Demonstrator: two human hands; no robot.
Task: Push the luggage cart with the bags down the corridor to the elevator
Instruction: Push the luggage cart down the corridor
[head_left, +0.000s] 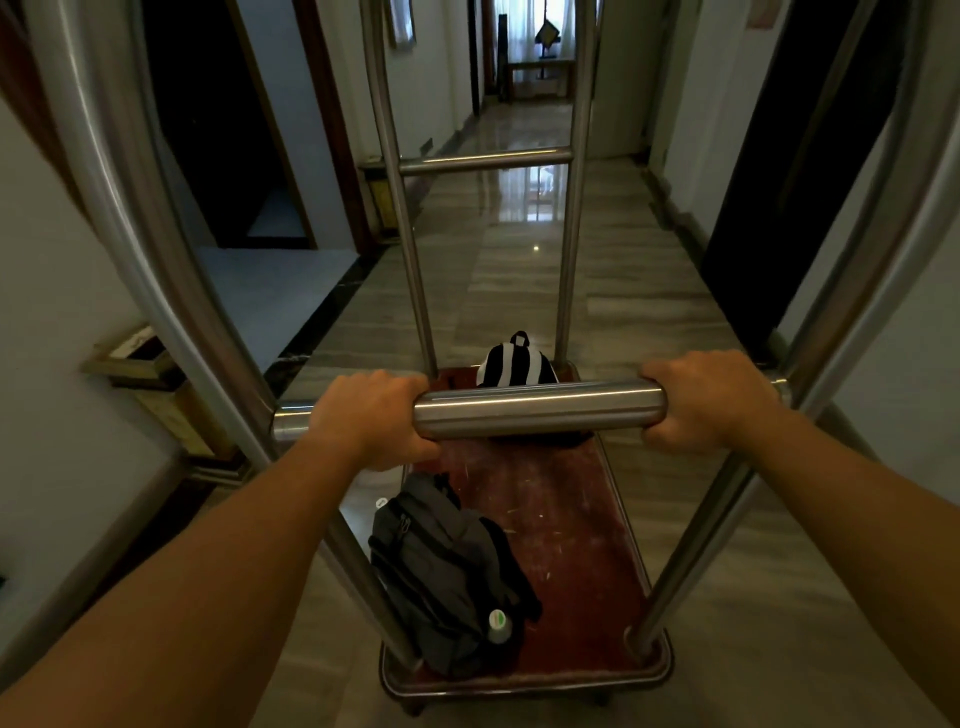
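My left hand (371, 415) and right hand (704, 400) each wrap tight around the near crossbar (537, 414) of the luggage cart (566, 519), one at either end, arms extended. On the cart's red deck, a grey backpack (447, 577) lies at the near left, a white-capped bottle (498, 625) in its side pocket. A black-and-white striped bag (514, 364) sits at the far end, partly hidden behind the crossbar. The cart's steel uprights frame the view. Ahead, a polished corridor floor (613, 270) runs to a far table (540, 73). A bin (156, 384) stands against the left wall.
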